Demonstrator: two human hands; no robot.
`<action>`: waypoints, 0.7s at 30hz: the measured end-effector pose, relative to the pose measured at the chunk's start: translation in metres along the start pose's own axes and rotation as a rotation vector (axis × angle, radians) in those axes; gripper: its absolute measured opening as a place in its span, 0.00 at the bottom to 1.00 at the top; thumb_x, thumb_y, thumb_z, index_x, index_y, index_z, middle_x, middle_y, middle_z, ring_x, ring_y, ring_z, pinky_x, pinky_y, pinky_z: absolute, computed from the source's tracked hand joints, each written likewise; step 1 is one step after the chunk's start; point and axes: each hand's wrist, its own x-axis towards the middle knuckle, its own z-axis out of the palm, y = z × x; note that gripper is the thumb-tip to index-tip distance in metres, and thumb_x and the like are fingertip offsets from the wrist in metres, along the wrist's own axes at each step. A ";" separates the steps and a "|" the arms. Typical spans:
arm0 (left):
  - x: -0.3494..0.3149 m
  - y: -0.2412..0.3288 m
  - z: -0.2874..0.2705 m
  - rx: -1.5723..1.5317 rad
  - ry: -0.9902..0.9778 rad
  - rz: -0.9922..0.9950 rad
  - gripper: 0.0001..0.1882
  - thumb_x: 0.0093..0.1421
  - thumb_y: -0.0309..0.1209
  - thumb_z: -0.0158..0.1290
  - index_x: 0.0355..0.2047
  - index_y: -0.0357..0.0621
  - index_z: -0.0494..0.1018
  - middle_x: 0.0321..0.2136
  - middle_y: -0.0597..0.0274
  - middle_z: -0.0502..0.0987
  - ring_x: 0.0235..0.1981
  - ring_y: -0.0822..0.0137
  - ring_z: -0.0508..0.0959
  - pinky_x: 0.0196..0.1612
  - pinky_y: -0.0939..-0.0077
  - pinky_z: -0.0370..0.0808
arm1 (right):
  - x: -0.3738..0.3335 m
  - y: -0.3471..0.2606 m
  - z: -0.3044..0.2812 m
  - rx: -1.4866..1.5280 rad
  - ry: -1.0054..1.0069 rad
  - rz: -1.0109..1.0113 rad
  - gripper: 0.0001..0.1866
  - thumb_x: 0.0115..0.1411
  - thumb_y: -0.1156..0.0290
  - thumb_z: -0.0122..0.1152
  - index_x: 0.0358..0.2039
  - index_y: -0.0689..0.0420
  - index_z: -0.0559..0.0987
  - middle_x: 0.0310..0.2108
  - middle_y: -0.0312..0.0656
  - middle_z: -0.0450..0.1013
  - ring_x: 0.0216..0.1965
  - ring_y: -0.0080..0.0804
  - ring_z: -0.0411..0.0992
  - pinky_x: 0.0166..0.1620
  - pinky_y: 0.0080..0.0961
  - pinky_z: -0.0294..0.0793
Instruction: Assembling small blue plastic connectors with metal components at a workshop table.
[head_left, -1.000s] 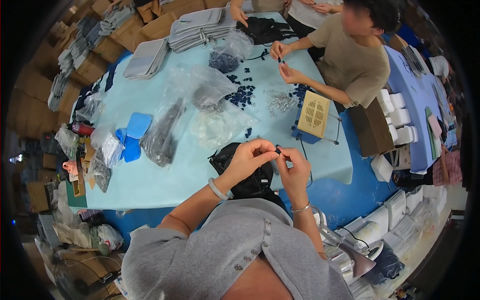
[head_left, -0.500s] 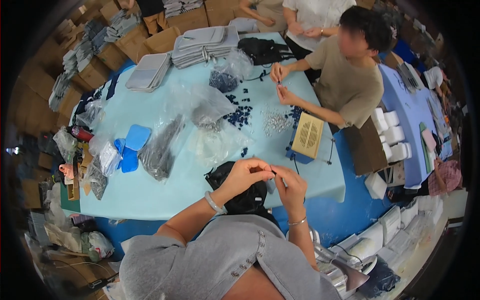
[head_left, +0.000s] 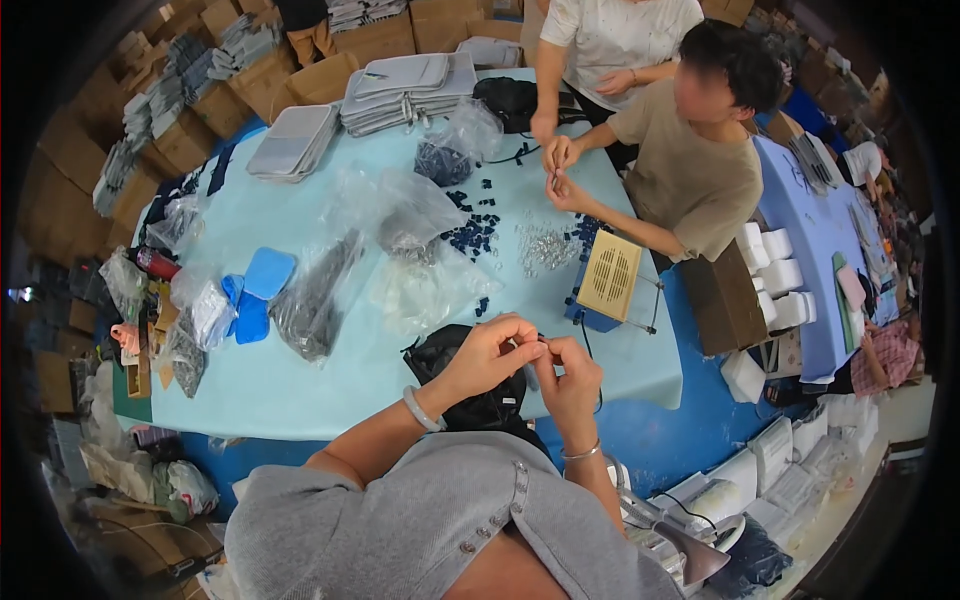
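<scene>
My left hand (head_left: 497, 352) and my right hand (head_left: 568, 377) meet fingertip to fingertip above the near edge of the table. Both are closed in a pinch around a small dark piece, mostly hidden by the fingers, so its kind does not show. Just below them a black bag (head_left: 470, 385) lies at the table edge, partly covered by my left hand and wrist. Beyond my hands, small dark blue pieces (head_left: 472, 236) are scattered on the table, with a spread of small shiny pieces (head_left: 545, 247) beside them.
A blue box with a beige slotted top (head_left: 609, 272) stands right of the pieces. Clear plastic bags (head_left: 320, 300) and blue pouches (head_left: 268, 274) lie left on the light blue table (head_left: 330, 400). Grey flat cases (head_left: 412, 95) are stacked far off. A co-worker (head_left: 690, 160) handles something small opposite.
My right hand has drawn in closer against my left, and its fingers are more curled. A person in white at the back has reached an arm down toward the table.
</scene>
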 end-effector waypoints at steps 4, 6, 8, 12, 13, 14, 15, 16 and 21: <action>0.002 -0.002 0.004 0.093 0.030 0.105 0.06 0.58 0.27 0.52 0.27 0.40 0.66 0.25 0.70 0.67 0.22 0.82 0.68 0.23 0.89 0.65 | -0.003 -0.002 0.002 0.146 -0.003 0.274 0.04 0.53 0.75 0.58 0.25 0.61 0.73 0.19 0.41 0.71 0.19 0.22 0.70 0.24 0.20 0.69; -0.001 -0.006 0.005 0.073 0.049 0.106 0.06 0.58 0.27 0.51 0.27 0.39 0.66 0.25 0.70 0.67 0.22 0.81 0.67 0.23 0.88 0.65 | -0.009 -0.001 0.002 0.170 -0.030 0.356 0.05 0.55 0.75 0.57 0.25 0.62 0.73 0.19 0.40 0.71 0.19 0.19 0.70 0.24 0.19 0.69; -0.002 -0.010 0.001 0.053 0.024 -0.020 0.06 0.58 0.27 0.51 0.27 0.39 0.67 0.25 0.70 0.68 0.22 0.81 0.68 0.23 0.88 0.65 | -0.011 0.006 0.009 0.252 0.001 0.389 0.04 0.55 0.75 0.57 0.27 0.62 0.74 0.20 0.40 0.72 0.20 0.17 0.71 0.25 0.17 0.70; -0.003 -0.007 -0.011 -0.247 -0.006 -0.237 0.05 0.59 0.28 0.49 0.30 0.39 0.70 0.25 0.69 0.72 0.25 0.81 0.70 0.27 0.87 0.67 | -0.002 0.002 0.006 0.189 -0.110 0.179 0.04 0.57 0.78 0.54 0.32 0.64 0.76 0.26 0.37 0.74 0.26 0.17 0.72 0.31 0.14 0.72; -0.005 -0.009 -0.016 -0.256 -0.020 -0.242 0.05 0.59 0.27 0.49 0.30 0.39 0.72 0.25 0.68 0.73 0.26 0.80 0.70 0.29 0.87 0.67 | -0.001 0.001 0.006 0.190 -0.112 0.180 0.04 0.57 0.78 0.54 0.32 0.64 0.76 0.26 0.37 0.74 0.26 0.17 0.72 0.31 0.14 0.72; -0.004 -0.010 -0.017 -0.256 -0.019 -0.248 0.05 0.59 0.27 0.49 0.30 0.39 0.72 0.25 0.68 0.73 0.26 0.80 0.70 0.29 0.87 0.67 | 0.000 0.002 0.006 0.244 -0.134 0.216 0.05 0.57 0.79 0.54 0.33 0.64 0.76 0.27 0.37 0.75 0.27 0.19 0.73 0.32 0.14 0.72; -0.001 -0.009 -0.019 -0.247 -0.027 -0.260 0.05 0.59 0.27 0.49 0.31 0.39 0.72 0.25 0.67 0.74 0.26 0.80 0.70 0.29 0.87 0.68 | 0.000 0.002 0.007 0.298 -0.156 0.255 0.05 0.56 0.79 0.54 0.34 0.64 0.76 0.27 0.38 0.75 0.28 0.20 0.74 0.32 0.15 0.73; -0.001 -0.010 -0.019 -0.239 -0.034 -0.282 0.04 0.59 0.27 0.49 0.31 0.38 0.72 0.26 0.67 0.74 0.26 0.79 0.70 0.29 0.87 0.68 | 0.000 0.004 0.006 0.305 -0.160 0.273 0.05 0.56 0.79 0.54 0.34 0.64 0.76 0.27 0.38 0.75 0.28 0.20 0.74 0.32 0.15 0.73; 0.001 -0.001 -0.031 -0.227 -0.129 -0.332 0.04 0.57 0.25 0.52 0.31 0.36 0.73 0.25 0.64 0.75 0.25 0.77 0.73 0.30 0.85 0.71 | 0.005 0.004 -0.007 0.486 -0.260 0.352 0.07 0.52 0.79 0.59 0.33 0.63 0.76 0.24 0.38 0.75 0.27 0.18 0.74 0.30 0.14 0.73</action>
